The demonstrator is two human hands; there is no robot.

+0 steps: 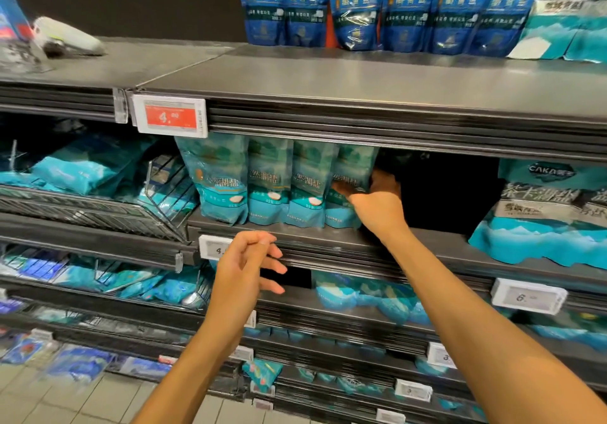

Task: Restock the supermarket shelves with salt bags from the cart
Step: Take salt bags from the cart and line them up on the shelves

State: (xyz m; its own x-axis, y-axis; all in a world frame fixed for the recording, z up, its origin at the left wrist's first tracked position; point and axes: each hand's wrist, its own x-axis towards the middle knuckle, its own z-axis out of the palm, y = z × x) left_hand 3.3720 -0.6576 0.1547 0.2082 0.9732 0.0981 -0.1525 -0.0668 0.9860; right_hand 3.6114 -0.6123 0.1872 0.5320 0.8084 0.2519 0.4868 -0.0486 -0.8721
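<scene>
The salt bag [349,190] you are handling stands upright at the right end of a row of four teal bags [262,184] on the middle shelf [437,243], its long axis vertical and its printed face toward you. Your right hand [377,200] is on its right edge, thumb lying across the front and the other fingers hidden round the side or back, so it looks to be gripping the bag rather than only touching it; how firmly, you cannot tell from here. Directly to the right of that hand the shelf runs dark and bare as far as the larger teal and white bags [542,213] at the far right, so the open slot lies on the hand's own side, and any nudge to settle the bag would press left against its neighbours. Your left hand [253,266] is lower and nearer you, in front of the shelf lip, fingers loosely spread and holding nothing; it is well clear of the row, so the right hand is the one placed to finish this. Above, a red price tag [170,116] hangs on the upper shelf edge, with dark blue bags [377,6] standing on top. The cart is out of view, so the next bag will mean turning away from the shelf.
</scene>
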